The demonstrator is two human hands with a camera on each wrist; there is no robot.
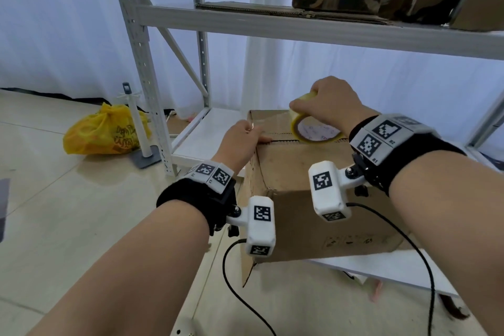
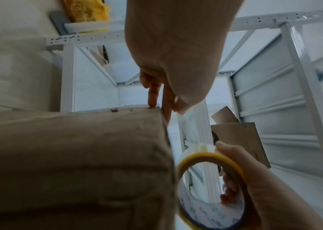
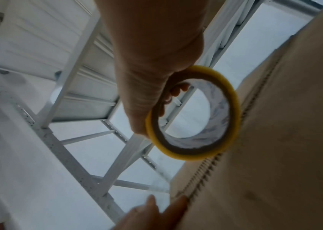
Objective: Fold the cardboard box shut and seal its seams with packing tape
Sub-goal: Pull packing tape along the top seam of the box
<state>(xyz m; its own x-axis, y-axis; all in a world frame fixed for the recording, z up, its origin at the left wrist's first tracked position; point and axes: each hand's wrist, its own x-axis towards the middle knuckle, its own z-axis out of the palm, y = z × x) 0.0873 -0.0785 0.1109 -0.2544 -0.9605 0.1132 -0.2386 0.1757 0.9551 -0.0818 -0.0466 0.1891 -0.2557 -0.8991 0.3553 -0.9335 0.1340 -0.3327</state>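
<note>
Shelf (image 1: 313, 27) above box (image 1: 300, 172) | right hand (image 1: 327, 101) grips tape roll (image 1: 313, 128) | left hand (image 1: 240, 139) at seam edge

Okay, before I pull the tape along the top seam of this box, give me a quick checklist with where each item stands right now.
1. Top flaps of the cardboard box folded shut: ok, they meet at the centre seam.
2. Tape roll in a firm grip: ok, the right hand has fingers through its core.
3. Left hand at the seam's left end: ok, fingertips rest there.
4. Tape end stuck down under that hand: cannot tell.
5. Roll lined up over the seam: ok, it sits on it.
6. Box steady: ok, it rests on the low shelf.
</note>
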